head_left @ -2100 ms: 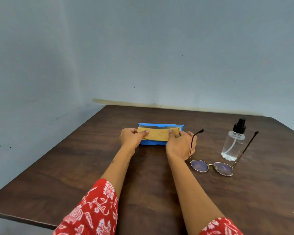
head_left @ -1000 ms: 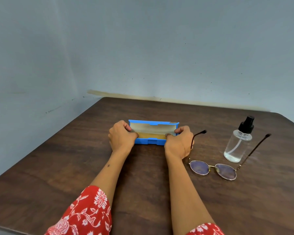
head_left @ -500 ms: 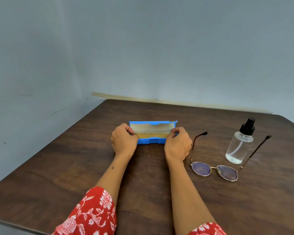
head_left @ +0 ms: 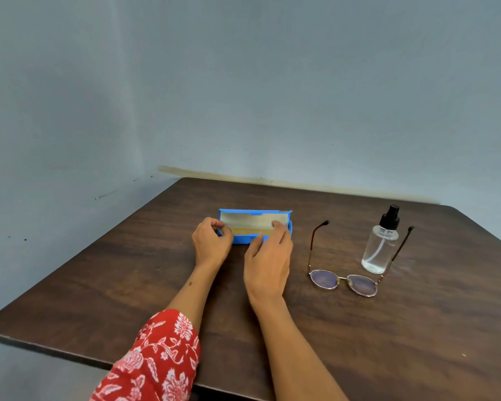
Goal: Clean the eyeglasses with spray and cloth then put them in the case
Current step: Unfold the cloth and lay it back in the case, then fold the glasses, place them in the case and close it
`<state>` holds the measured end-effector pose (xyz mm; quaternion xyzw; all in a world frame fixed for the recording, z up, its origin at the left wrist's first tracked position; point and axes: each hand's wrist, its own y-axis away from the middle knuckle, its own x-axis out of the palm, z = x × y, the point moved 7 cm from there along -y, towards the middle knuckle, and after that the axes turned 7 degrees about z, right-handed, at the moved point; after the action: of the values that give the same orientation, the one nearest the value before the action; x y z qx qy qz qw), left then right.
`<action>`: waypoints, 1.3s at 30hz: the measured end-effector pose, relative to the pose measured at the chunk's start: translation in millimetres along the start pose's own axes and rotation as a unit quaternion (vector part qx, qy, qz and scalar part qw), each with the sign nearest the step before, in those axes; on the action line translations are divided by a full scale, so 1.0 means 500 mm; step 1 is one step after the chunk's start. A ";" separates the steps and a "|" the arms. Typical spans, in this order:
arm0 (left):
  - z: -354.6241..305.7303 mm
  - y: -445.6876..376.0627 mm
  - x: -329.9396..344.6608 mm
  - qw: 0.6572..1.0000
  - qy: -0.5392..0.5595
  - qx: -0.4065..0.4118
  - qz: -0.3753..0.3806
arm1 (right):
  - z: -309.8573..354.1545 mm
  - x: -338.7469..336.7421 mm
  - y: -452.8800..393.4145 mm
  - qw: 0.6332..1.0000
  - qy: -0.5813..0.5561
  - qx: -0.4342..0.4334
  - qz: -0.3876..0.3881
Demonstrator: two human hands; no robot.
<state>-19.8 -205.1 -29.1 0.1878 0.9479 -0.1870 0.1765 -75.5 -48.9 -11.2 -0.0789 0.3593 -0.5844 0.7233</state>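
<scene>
A blue eyeglass case (head_left: 255, 212) lies open in the middle of the table, its lid standing up at the back. A yellow cloth (head_left: 249, 230) lies folded inside it. My left hand (head_left: 211, 244) grips the case's left end with curled fingers. My right hand (head_left: 269, 261) hovers over the front right of the case, fingers loosely extended, fingertips at the cloth's right end. The eyeglasses (head_left: 343, 282) lie to the right with temples unfolded, lenses toward me. A clear spray bottle (head_left: 381, 250) with a black pump stands upright between the temples.
The dark wooden table (head_left: 128, 285) stands in a corner, with pale walls close behind and to the left. Its near edge runs along the lower left. Bare tabletop lies in front of the case and at the far right.
The case lid was raised and the cloth now lies inside. My right hand has let go of the case's right end and spread over its front; my left hand stays at the left end.
</scene>
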 end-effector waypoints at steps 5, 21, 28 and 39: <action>-0.017 0.024 -0.014 0.999 0.035 0.014 -0.019 | 0.086 -0.095 0.037 0.978 -0.045 -0.186 -0.079; -0.172 0.237 0.124 0.977 0.073 0.128 0.153 | -0.261 -0.377 -0.036 0.952 -0.084 0.291 -0.039; -0.174 0.235 0.153 0.982 0.048 0.102 0.153 | -0.303 -0.357 -0.046 0.955 -0.096 0.273 0.067; -0.188 0.233 0.174 0.962 -0.011 0.189 0.195 | -0.325 -0.355 -0.062 0.957 -0.127 0.226 0.131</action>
<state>-70.8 -40.3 -16.3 0.3974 0.8382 -0.3267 0.1809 -209.9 151.4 -37.2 0.0608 0.1298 -0.5357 0.8321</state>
